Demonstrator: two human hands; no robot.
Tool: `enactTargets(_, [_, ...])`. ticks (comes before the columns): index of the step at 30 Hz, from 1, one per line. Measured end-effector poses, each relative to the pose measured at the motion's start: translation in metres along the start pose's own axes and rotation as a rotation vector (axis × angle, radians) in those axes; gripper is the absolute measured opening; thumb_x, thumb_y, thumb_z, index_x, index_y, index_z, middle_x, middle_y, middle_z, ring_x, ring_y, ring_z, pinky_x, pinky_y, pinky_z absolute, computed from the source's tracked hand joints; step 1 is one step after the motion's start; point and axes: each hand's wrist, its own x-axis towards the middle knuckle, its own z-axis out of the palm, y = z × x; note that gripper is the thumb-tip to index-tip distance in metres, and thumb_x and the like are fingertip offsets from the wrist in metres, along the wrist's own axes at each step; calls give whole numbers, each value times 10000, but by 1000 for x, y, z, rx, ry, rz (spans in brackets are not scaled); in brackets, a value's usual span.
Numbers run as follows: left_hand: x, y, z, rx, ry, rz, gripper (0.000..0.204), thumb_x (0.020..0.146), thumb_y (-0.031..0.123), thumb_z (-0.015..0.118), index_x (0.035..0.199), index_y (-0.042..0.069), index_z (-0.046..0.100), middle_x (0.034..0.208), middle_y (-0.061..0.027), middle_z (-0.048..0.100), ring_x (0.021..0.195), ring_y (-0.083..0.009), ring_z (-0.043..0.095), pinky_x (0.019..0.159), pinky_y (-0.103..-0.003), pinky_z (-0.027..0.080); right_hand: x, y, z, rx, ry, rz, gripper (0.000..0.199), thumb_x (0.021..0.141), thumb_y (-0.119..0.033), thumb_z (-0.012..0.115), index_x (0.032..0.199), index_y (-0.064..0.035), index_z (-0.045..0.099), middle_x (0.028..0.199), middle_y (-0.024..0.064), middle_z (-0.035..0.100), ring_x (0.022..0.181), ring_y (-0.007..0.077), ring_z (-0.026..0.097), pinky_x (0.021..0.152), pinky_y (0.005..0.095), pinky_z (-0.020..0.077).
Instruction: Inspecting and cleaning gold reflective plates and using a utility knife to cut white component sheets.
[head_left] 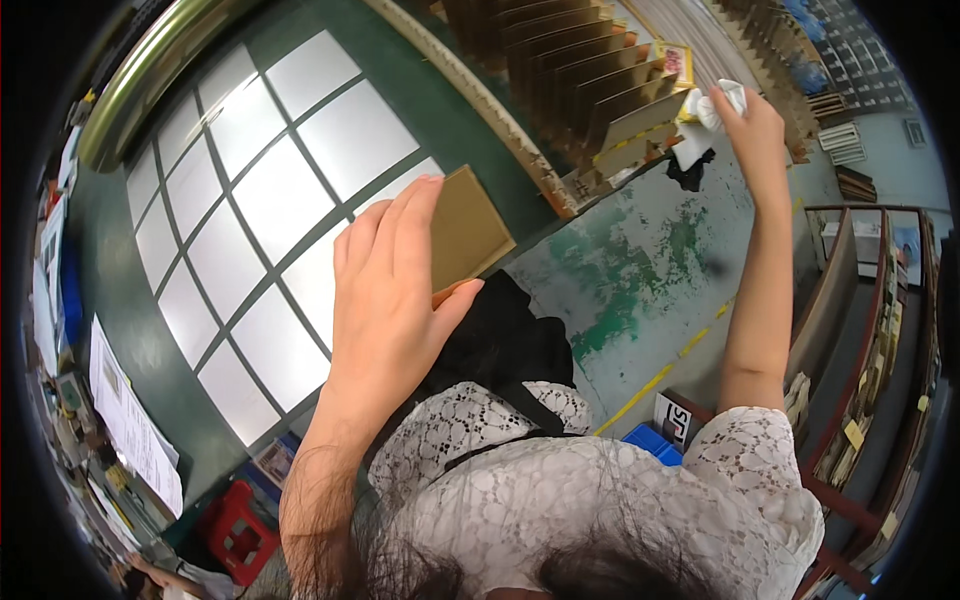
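Observation:
On the green table to the left, my left hand (390, 270) reaches over a brown rectangular board (468, 230) near the table's edge. Its fingers are stretched out and the thumb points away along the board's near side; whether the palm presses on it is hidden. White rectangular sheets (250, 220) lie in a grid beside and under that hand. My right arm extends far out to the right, where my right hand (755, 130) is closed on a crumpled white cloth (722, 103). That cloth is close to a row of upright brown panels (600, 75).
A shiny gold roll (170, 75) lies at the table's far left, with printed papers (130, 420) nearer. Below stands a red stool (238, 530). Racks with panels (860, 330) rise at right. A blue bin (655, 443) sits by my right side, on paint-worn floor (640, 250).

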Motion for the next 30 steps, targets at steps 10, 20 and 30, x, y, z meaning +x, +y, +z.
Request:
enactTargets(10, [1, -10, 2, -75, 9, 15, 720, 640, 83, 773, 1264, 19, 419, 1200, -100, 524, 1065, -282, 481, 911, -384, 365, 25, 17, 1, -150, -161, 2, 401, 865, -353, 604, 955, 37, 635, 750, 172, 628, 679, 253, 605, 650, 355, 458])
enactTargets(20, [-8, -16, -1, -103, 78, 32, 803, 618, 80, 815, 1319, 75, 423, 1197, -101, 529, 1100, -291, 479, 955, -378, 366, -78, -74, -58, 741, -160, 154, 280, 860, -255, 649, 1004, -16, 619, 803, -15, 561, 624, 49, 485, 556, 181, 339])
enactTargets(30, [-23, -26, -11, -37, 135, -28, 808, 607, 56, 816, 1318, 78, 432, 1177, -105, 537, 1089, -288, 485, 952, -374, 377, -149, -141, -15, 1046, -462, 282, 222, 750, -35, 731, 901, -46, 569, 861, -2, 545, 767, 64, 516, 698, 189, 407])
